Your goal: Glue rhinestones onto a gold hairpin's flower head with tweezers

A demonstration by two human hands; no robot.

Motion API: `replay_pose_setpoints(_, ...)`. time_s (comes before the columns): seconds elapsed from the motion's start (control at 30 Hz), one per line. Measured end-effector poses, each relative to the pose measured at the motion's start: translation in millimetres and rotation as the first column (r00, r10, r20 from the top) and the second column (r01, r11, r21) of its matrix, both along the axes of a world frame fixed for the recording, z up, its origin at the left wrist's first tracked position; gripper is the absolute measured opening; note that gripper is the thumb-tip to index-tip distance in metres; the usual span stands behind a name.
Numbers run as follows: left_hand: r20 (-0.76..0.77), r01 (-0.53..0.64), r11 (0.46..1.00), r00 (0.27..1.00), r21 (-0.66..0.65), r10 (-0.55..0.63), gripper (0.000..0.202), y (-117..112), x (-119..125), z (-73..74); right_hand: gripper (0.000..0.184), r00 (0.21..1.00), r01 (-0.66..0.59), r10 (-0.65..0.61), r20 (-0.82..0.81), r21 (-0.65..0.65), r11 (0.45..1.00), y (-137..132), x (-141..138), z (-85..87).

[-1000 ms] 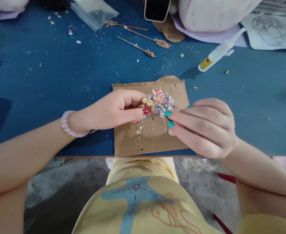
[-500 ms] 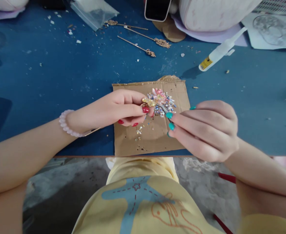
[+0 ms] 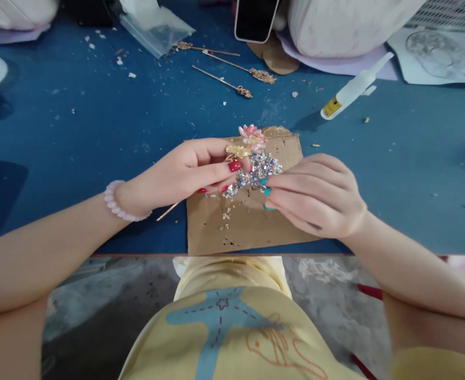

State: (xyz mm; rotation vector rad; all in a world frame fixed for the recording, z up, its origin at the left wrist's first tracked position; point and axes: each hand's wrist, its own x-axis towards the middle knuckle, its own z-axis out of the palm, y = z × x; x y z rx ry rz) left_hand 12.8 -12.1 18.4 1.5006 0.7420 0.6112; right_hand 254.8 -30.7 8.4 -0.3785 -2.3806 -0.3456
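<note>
My left hand (image 3: 184, 171) is closed in a pinch on a gold hairpin with a pink and yellow flower ornament (image 3: 247, 141); the pin's stem sticks out behind the palm. My right hand (image 3: 315, 195) is closed on thin tweezers, mostly hidden by the fingers, with the tip down in a pile of small glittering stones (image 3: 256, 171). The pile lies on a brown cardboard sheet (image 3: 252, 227) at the near edge of the blue table (image 3: 97, 132). Both hands meet over the cardboard.
Three gold hairpins (image 3: 232, 68) lie further back. A white glue bottle (image 3: 351, 92) lies to the right, a phone (image 3: 256, 18) and a clear plastic bag (image 3: 153, 24) at the far edge. Small scraps are scattered on the blue surface. A pale bag (image 3: 347, 24) sits at the back.
My left hand lifted the flower ornament up and away from the pile. My right hand moved left and down, its tweezers dipping into the stones.
</note>
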Motion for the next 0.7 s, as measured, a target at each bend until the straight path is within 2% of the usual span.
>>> replay_pose_setpoints(0.1,0.037,-0.091,0.994,0.995,0.067,0.089,0.013,2.2,-2.0,-5.3,0.004,0.998,0.009,-0.014,-0.061,-0.078,0.997,4.2,-0.6,-4.6)
replay_pose_setpoints(0.23,0.102,-0.183,0.983,0.978,-0.017,0.183,0.013,4.5,-4.9,-3.5,0.007,0.990,0.019,-0.036,-0.137,-0.122,0.992,4.2,-0.7,-4.3)
replay_pose_setpoints(0.37,0.143,-0.212,0.977,0.966,-0.029,0.214,0.012,5.0,-6.9,5.5,0.007,0.990,-0.009,-0.003,-0.141,-0.083,0.997,4.0,-1.9,-5.2)
replay_pose_setpoints(0.47,0.150,-0.279,0.960,0.948,-0.034,0.281,0.022,5.8,-8.0,9.8,0.007,0.990,-0.025,0.017,-0.138,-0.062,0.998,5.2,-2.5,-6.6)
replay_pose_setpoints(0.57,0.185,-0.330,0.944,0.926,-0.027,0.329,0.023,8.0,-9.3,9.3,0.009,0.991,-0.018,0.011,-0.135,-0.051,0.999,6.3,-2.4,-6.2)
replay_pose_setpoints(0.7,0.215,-0.366,0.929,0.913,0.061,0.345,0.023,11.2,-11.1,6.1,0.009,0.993,0.002,-0.007,-0.115,-0.040,0.999,6.6,-2.4,-3.8)
